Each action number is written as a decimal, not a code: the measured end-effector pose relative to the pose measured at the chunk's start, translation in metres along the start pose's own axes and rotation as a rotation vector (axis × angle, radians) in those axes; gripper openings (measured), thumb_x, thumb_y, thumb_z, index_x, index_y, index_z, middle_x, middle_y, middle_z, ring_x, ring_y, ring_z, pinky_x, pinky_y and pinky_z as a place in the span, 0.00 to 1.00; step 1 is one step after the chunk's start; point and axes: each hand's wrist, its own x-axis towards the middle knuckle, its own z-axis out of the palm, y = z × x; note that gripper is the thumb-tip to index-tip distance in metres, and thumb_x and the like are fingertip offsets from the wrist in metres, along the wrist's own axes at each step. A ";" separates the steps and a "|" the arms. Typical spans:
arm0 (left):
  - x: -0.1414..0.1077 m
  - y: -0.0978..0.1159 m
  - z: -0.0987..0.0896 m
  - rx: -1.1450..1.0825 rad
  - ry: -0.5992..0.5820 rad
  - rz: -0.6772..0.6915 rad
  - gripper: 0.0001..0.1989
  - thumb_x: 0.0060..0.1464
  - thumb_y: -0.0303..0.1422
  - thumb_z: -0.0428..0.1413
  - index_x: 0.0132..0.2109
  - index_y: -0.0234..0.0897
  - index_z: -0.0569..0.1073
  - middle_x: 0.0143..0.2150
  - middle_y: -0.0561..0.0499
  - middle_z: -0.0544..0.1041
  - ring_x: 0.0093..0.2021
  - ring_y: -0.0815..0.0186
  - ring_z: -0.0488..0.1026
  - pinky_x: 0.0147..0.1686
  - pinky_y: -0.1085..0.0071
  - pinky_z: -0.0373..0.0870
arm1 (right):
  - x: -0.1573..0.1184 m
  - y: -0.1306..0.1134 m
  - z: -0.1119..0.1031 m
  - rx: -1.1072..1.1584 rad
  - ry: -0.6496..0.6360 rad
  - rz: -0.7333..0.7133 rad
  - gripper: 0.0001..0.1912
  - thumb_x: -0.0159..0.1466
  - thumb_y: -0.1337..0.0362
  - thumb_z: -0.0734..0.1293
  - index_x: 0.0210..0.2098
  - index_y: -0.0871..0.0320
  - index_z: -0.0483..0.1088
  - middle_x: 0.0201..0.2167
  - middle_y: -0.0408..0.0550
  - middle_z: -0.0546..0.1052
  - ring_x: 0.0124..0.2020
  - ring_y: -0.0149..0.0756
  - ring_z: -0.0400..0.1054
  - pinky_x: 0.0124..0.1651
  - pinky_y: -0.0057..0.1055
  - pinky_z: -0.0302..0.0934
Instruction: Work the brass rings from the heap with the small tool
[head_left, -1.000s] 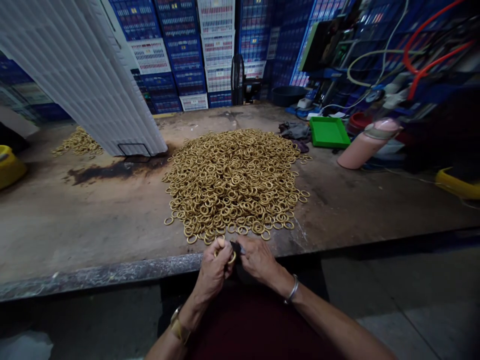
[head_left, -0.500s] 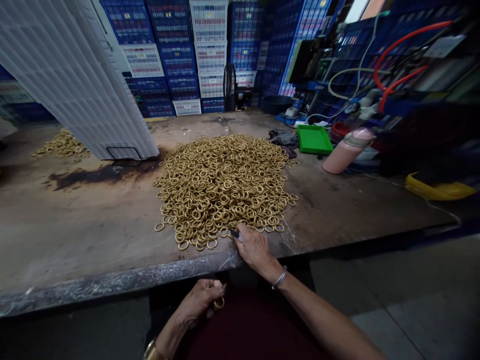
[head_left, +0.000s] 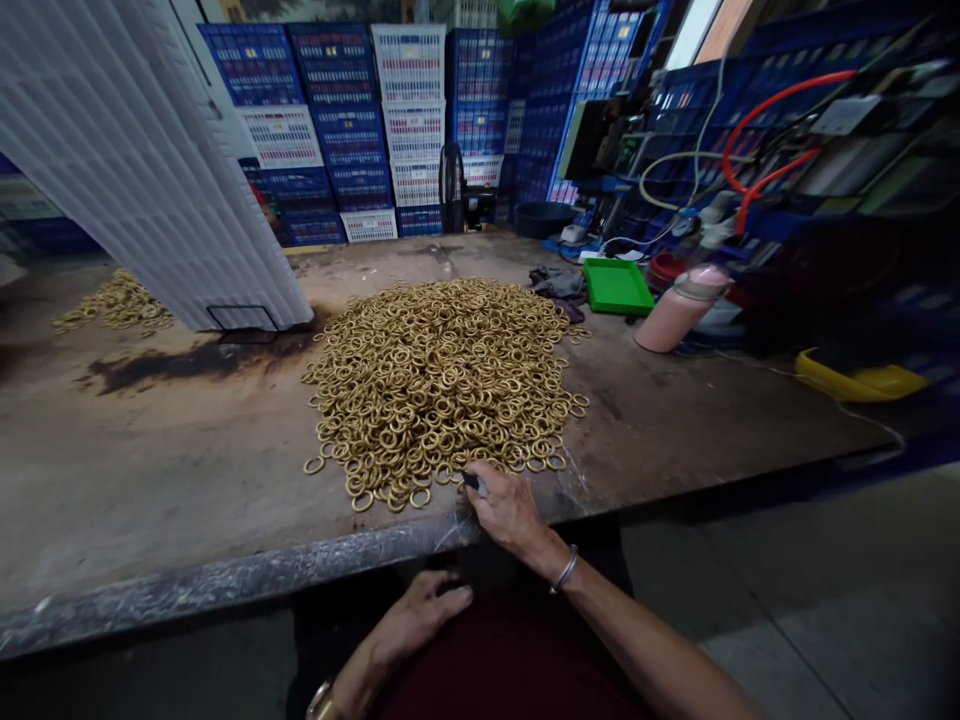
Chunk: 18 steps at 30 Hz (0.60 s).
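Note:
A large heap of brass-coloured metal rings (head_left: 442,380) covers the middle of the worktable. At the heap's near edge, my right hand (head_left: 510,512) is closed around a small tool (head_left: 474,483) with a dark tip and a pale grey body; its exact kind is unclear. The tip is beside the nearest rings. Below the table edge, in front of my dark red clothing, my left hand (head_left: 420,612) has its thumb stretched out apart from the fingers. No ring shows in it, though its palm side is hidden.
A tall stack of white ribbed sheets (head_left: 195,200) stands at the left, by a smaller ring pile (head_left: 116,302). Toward the right are a green tray (head_left: 618,287), a pink bottle (head_left: 679,312) and a yellow container (head_left: 862,380). Crates (head_left: 409,65) line the back.
The ring held in my left hand is no longer visible, and that hand's fingers have parted. My right hand stays at the heap's edge with the tool. The view has tilted up slightly.

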 end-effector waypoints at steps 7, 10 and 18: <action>-0.005 0.047 0.016 0.021 0.277 0.104 0.17 0.48 0.43 0.53 0.40 0.35 0.69 0.26 0.52 0.71 0.24 0.68 0.68 0.20 0.76 0.62 | -0.007 -0.004 -0.001 0.323 0.011 -0.068 0.08 0.57 0.66 0.59 0.35 0.56 0.69 0.28 0.44 0.74 0.28 0.31 0.66 0.33 0.25 0.56; 0.008 0.055 0.016 -0.022 0.407 0.130 0.20 0.48 0.44 0.52 0.44 0.36 0.66 0.21 0.57 0.68 0.18 0.71 0.64 0.16 0.77 0.59 | -0.009 -0.009 -0.002 0.353 -0.009 -0.114 0.07 0.57 0.67 0.59 0.33 0.56 0.68 0.27 0.44 0.73 0.28 0.31 0.65 0.33 0.25 0.55; 0.022 0.053 0.013 -0.048 0.340 0.119 0.13 0.49 0.42 0.53 0.33 0.35 0.65 0.21 0.58 0.66 0.16 0.76 0.62 0.16 0.80 0.57 | -0.007 -0.014 -0.002 0.543 -0.118 -0.005 0.06 0.57 0.65 0.60 0.31 0.57 0.68 0.23 0.41 0.69 0.25 0.27 0.61 0.30 0.23 0.54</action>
